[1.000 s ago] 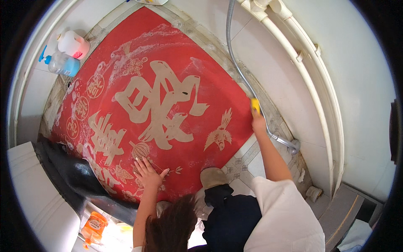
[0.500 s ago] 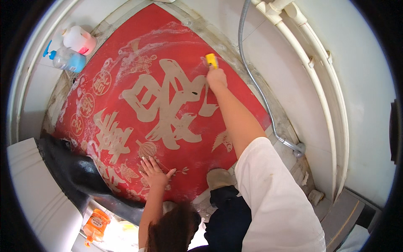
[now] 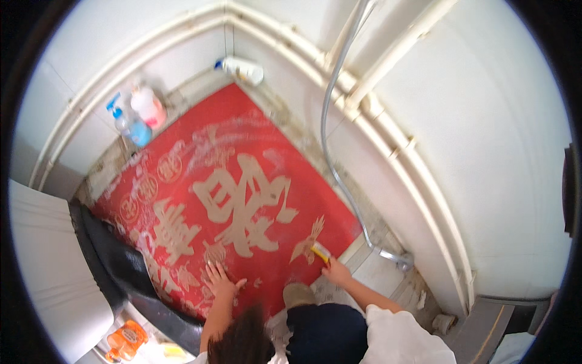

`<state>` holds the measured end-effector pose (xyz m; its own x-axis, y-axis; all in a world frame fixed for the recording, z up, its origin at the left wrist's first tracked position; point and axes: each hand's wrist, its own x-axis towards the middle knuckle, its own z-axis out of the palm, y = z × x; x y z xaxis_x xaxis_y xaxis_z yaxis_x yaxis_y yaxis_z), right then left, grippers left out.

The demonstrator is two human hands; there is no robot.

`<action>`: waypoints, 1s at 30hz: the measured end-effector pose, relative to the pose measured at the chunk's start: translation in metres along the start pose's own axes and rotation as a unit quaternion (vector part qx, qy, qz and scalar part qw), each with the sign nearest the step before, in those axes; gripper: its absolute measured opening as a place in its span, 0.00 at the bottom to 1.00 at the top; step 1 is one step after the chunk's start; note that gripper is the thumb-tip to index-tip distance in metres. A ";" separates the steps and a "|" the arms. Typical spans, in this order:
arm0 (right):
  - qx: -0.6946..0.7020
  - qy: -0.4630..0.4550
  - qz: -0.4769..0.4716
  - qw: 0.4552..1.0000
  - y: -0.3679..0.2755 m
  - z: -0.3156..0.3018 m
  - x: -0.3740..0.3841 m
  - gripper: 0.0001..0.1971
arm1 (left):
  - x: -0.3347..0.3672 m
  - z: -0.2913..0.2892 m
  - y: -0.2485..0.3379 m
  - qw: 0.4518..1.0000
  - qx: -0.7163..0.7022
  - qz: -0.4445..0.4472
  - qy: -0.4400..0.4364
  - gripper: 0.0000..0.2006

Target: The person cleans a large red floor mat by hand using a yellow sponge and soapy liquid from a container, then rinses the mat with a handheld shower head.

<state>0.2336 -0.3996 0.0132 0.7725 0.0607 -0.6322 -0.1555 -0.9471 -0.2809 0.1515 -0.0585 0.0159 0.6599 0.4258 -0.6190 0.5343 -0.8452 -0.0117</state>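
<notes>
A large red mat point(image 3: 315, 188) with beige characters and floral figures lies on the tiled floor, streaked with whitish suds on its far and left parts. My right hand point(image 3: 337, 273) is closed round a small yellow scrub brush point(image 3: 321, 250), which is at the beige bird figure on the mat's near right. Its bristles are hard to make out. My left hand point(image 3: 222, 284) rests flat on the mat's near part with fingers spread, holding nothing. The mat's near left side has a folded black underside point(image 3: 121, 249).
At the far left stand a blue pump bottle point(image 3: 130, 126) and a pink-and-white bottle point(image 3: 148, 108). A white bottle point(image 3: 244, 70) lies by the far corner. A metal shower hose point(image 3: 327, 121) hangs along the right wall beside white pipes point(image 3: 418, 164). An orange bottle point(image 3: 128, 340) lies near left.
My right hand has drawn the brush back from the mat's far right edge to its near right part. My left hand stays flat on the mat. The view has shifted, showing the far corner.
</notes>
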 end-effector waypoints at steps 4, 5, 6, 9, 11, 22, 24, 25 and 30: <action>-0.120 -0.041 -0.080 0.989 -0.009 -0.055 0.017 0.21 | 0.010 -0.013 0.003 0.991 -0.037 -0.031 -0.121 0.51; -0.123 -0.026 -0.086 0.988 -0.019 -0.079 0.017 0.21 | 0.010 -0.022 0.007 0.982 -0.074 -0.019 -0.175 0.49; -0.044 0.029 -0.119 0.991 -0.032 -0.112 0.022 0.19 | 0.008 -0.031 0.013 0.983 -0.084 -0.013 -0.160 0.49; 0.228 0.112 -0.252 0.934 -0.131 -0.233 0.009 0.16 | 0.015 -0.070 0.003 0.987 -0.133 0.051 -0.069 0.45; 0.305 0.205 -0.348 0.863 -0.189 -0.318 0.000 0.17 | 0.061 -0.057 -0.032 0.983 -0.047 0.166 -0.069 0.41; 0.516 0.285 -0.500 0.634 -0.383 -0.633 -0.165 0.18 | 0.024 -0.068 -0.093 0.975 -0.129 -0.002 -0.182 0.31; 0.536 0.242 -0.490 0.644 -0.401 -0.645 -0.168 0.16 | 0.042 -0.076 -0.096 0.990 -0.121 0.066 -0.016 0.29; 0.534 0.231 -0.482 0.655 -0.410 -0.649 -0.170 0.15 | 0.053 -0.078 -0.101 0.987 -0.111 0.096 0.062 0.29; 0.485 0.268 -0.478 0.681 -0.419 -0.688 -0.153 0.11 | 0.010 -0.122 -0.017 0.959 -0.238 0.147 -0.050 0.24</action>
<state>0.6040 -0.2289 0.7242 0.8794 0.1345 0.4568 0.4441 0.1146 -0.8886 0.2133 -0.0005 0.1052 0.7779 0.1375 -0.6131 0.5289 -0.6701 0.5208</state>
